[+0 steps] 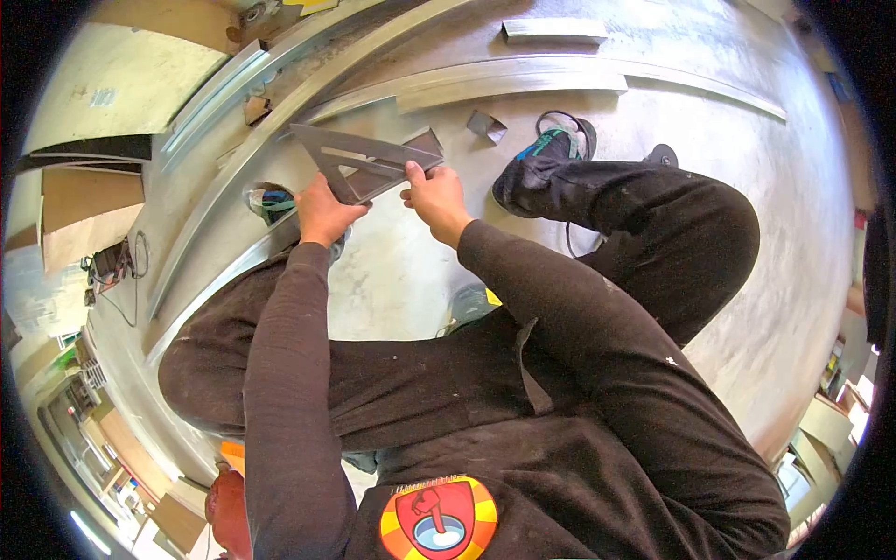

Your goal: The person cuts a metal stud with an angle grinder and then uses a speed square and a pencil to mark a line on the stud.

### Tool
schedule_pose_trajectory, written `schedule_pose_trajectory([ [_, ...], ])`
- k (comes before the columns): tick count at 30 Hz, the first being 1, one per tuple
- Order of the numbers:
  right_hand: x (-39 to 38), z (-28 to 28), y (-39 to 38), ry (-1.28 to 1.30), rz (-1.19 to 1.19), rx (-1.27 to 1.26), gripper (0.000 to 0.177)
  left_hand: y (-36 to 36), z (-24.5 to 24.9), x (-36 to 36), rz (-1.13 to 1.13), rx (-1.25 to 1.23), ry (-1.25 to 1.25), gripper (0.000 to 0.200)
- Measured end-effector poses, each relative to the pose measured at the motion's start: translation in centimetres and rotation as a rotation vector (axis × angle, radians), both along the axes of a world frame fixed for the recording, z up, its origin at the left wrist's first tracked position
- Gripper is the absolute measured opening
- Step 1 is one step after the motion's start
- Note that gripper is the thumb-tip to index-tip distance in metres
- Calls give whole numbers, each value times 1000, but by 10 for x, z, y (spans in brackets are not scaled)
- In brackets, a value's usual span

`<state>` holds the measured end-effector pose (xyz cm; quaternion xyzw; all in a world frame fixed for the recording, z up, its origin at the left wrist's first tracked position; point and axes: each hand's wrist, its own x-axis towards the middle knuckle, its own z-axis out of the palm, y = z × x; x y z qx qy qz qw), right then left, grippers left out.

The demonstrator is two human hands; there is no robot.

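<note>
A dark grey speed square (pixel 350 159), a flat triangle with slots cut through it, is held up between my two hands over the floor. My left hand (pixel 327 213) grips its lower left corner, fingers closed. With the thumb on its right end, my right hand (pixel 437 200) pinches the square, fingers curled beneath. A short metal piece (pixel 427 144) shows behind the square's right end, partly hidden; whether my right fingers also hold it I cannot make out. A small metal offcut (pixel 486 128) lies on the floor just beyond, near my right shoe (pixel 551 154).
Long metal channels (pixel 513 82) lie across the floor ahead, and another runs along the left. A shorter channel (pixel 554 32) lies farther off. Cables with a dark device (pixel 110 264) are at the left. A dark disc (pixel 662 155) sits beyond my right knee.
</note>
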<state>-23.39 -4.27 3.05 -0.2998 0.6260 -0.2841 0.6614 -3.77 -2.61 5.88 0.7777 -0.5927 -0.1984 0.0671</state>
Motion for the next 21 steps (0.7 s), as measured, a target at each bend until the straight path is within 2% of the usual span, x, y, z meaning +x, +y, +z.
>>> schedule_pose_trajectory([
  [6,1,2,0,-17,-20,29,44,0,11,-1,-31,51,77,90],
  [8,-3,13,-2,-2,10,93,43,1,4,1,-32,-4,85,88],
  [16,-3,-9,3,-64,-5,36,38,8,-4,1,-40,-102,51,85],
  [18,-4,-11,6,-137,-57,-9,38,8,-8,3,-45,-49,110,100],
  [21,0,-12,6,-115,-119,-36,42,9,-12,5,-60,-31,35,103],
])
